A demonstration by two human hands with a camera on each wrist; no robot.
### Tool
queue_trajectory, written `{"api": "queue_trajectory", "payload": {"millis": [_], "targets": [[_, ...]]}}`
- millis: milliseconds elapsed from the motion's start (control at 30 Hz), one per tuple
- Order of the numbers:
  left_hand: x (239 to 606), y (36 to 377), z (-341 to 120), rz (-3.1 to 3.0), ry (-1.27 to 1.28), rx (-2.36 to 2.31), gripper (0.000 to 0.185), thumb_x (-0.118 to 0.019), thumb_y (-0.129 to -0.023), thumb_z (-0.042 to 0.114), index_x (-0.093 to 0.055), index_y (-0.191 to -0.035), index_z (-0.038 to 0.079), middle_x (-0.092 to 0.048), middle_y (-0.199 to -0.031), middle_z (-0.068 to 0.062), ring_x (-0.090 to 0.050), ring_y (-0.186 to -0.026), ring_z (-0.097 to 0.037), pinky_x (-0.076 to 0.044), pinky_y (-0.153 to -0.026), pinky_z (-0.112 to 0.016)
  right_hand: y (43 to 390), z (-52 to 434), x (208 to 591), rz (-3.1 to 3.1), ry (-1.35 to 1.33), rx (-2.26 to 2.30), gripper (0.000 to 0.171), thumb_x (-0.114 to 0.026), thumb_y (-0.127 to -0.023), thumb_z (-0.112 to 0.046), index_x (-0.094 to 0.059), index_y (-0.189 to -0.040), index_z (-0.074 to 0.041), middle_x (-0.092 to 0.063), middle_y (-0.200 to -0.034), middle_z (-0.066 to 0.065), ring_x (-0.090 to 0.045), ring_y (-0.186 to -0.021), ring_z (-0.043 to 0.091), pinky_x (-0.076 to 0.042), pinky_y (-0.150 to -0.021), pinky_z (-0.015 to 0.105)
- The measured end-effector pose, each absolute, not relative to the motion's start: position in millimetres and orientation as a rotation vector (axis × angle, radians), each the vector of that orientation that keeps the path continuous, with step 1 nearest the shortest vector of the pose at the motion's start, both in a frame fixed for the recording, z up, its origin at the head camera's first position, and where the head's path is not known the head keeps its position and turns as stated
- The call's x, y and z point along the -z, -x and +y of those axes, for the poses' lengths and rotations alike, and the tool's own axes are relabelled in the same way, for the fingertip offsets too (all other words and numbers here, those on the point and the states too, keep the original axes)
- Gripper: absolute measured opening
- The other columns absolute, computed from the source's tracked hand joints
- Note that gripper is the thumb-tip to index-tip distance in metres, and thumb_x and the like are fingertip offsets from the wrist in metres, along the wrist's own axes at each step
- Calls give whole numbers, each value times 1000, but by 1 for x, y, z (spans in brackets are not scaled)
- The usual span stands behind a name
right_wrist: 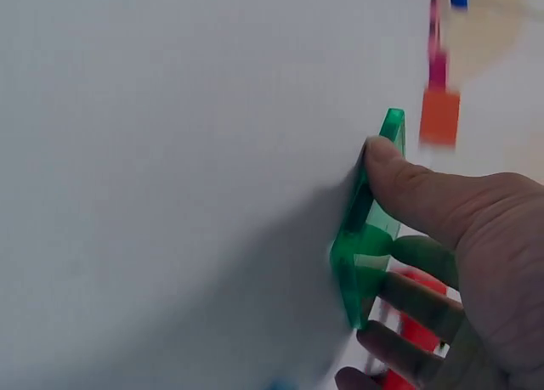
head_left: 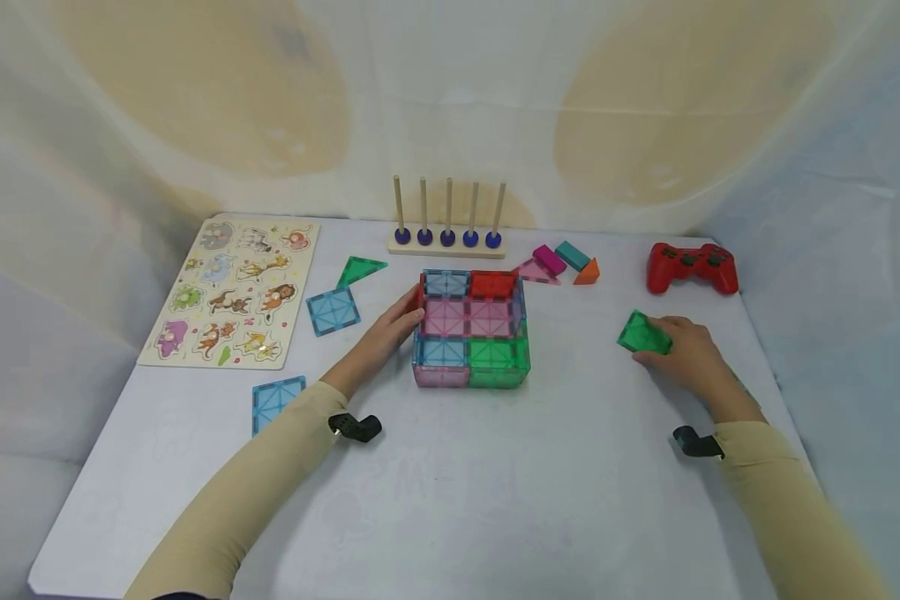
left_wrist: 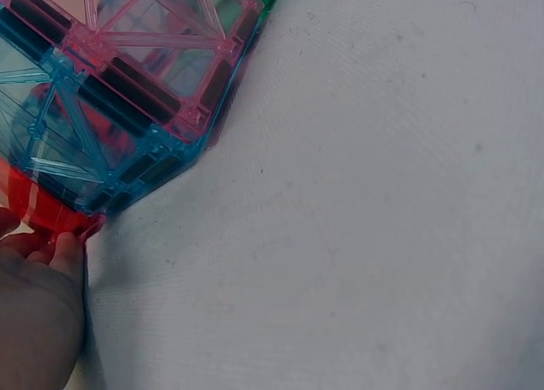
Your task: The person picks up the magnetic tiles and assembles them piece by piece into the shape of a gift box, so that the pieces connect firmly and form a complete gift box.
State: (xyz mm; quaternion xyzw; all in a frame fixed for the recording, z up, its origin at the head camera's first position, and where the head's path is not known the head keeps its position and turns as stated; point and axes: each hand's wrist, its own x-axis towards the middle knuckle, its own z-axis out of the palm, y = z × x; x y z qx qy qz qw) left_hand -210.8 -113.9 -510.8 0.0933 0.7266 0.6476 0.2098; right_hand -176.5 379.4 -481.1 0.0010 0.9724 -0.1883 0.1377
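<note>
An open-topped box of translucent magnetic tiles (head_left: 468,318), in pink, blue, green and red, stands mid-table. At its left wall my left hand (head_left: 390,329) rests with its fingertips against the side. In the left wrist view those fingers (left_wrist: 66,252) touch a red tile (left_wrist: 47,210) at the box's lower corner. Over at the right, my right hand (head_left: 682,354) pinches a green magnetic tile (head_left: 643,333) between thumb and fingers. The right wrist view shows this green tile (right_wrist: 365,228) tilted, with the thumb on its near face and fingers behind.
An animal puzzle board (head_left: 228,293) lies left, near blue square tiles (head_left: 333,311) and a green triangle tile (head_left: 360,268). Behind stands a wooden peg rack (head_left: 447,248). Small blocks (head_left: 572,255) and a red game controller (head_left: 692,267) sit at back right.
</note>
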Motion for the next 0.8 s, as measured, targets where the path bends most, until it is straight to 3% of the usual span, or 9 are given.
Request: {"api": "queue_trajectory", "payload": {"millis": [267, 800], "targets": [[511, 211, -113, 2025, -237, -1796, 63, -45, -108, 39, -15, -164, 33, -15, -170, 5, -12, -156, -16, -20, -124, -44, 171, 338, 475, 2770, 149, 520, 81, -76, -92, -34, -37, -155, 0, -33, -152, 31, -29, -136, 53, -38, -105, 70], [510, 212, -113, 2018, -238, -1808, 62, -42, -109, 38, -14, -164, 30, -14, -170, 7, -12, -155, -13, -21, -124, -41, 169, 335, 474, 2795, 192, 550, 80, -76, -92, -36, -40, -153, 0, -36, -148, 31, -36, -132, 50, -42, -103, 68]]}}
